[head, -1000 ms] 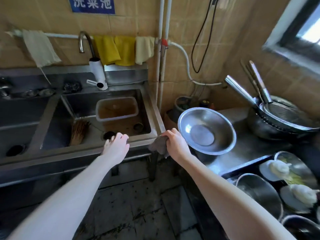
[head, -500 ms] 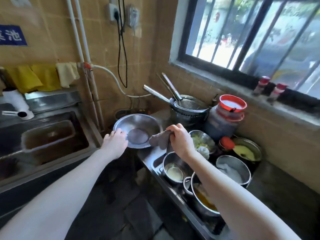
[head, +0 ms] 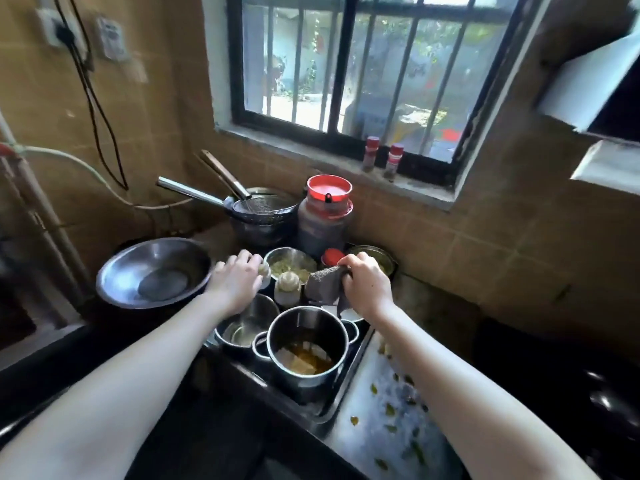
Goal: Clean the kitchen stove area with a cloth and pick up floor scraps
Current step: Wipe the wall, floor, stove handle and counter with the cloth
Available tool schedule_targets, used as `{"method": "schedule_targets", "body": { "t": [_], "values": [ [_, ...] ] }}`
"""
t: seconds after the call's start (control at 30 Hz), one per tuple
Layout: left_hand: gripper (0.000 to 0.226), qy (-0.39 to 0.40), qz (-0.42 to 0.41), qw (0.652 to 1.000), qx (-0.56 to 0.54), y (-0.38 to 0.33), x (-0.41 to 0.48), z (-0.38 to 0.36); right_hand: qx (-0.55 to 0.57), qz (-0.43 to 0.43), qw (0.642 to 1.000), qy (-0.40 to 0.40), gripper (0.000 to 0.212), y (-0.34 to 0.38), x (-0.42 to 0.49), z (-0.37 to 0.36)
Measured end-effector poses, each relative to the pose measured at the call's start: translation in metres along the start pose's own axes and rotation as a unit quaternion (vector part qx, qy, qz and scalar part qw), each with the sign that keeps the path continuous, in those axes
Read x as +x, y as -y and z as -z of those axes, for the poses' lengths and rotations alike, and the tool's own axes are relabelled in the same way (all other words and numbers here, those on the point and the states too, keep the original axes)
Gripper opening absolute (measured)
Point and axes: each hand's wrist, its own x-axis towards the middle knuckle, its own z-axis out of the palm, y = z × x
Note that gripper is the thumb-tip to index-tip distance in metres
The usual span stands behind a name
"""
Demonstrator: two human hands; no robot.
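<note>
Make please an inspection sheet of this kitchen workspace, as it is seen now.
Surface: steel counter carries leaf scraps, not yet wiped.
Job's things: grey cloth, bunched up over the pots.
Clutter: large steel bowl, two-handled pot with brownish liquid, red-lidded jar, strainer.
Grips: right hand holds the grey cloth; left hand is at a small white bottle, hold unclear.
Cables: black cord hangs down the wall; white hose beside it.
Surroundings: tiled wall, barred window, red-capped bottles on the sill.
</note>
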Motion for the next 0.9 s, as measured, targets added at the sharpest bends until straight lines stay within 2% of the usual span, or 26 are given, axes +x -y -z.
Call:
{"method": "schedule_targets", "body": {
  "t": [0.3, 0.57, 0.8, 0.9],
  "values": [
    [0.037, -0.008, -0.119, 0.993, -0.025, -0.092, 0.042, -0.003, -0.037, -0.113, 0.993, -0.008, 0.024, -0.07, -0.029, 0.034],
    [0.034, -0.008, -0.186, 0.982, -0.034, -0.137, 0.086, -0.007, -0.005, -0.216, 0.976, -0.026, 0.019, -0.113, -0.029, 0.055],
    [0.037, -0.004, -0.249, 0.967, -0.055, -0.179, 0.117, -0.014, 0.076, -0.337, 0.931, -0.119, 0.021, -0.143, -0.028, 0.062],
    [0.036, -0.015, -0.271, 0.961, -0.059, -0.201, 0.118, -0.014, 0.071, -0.367, 0.922, -0.103, 0.022, -0.155, -0.033, 0.073]
  ]
}}
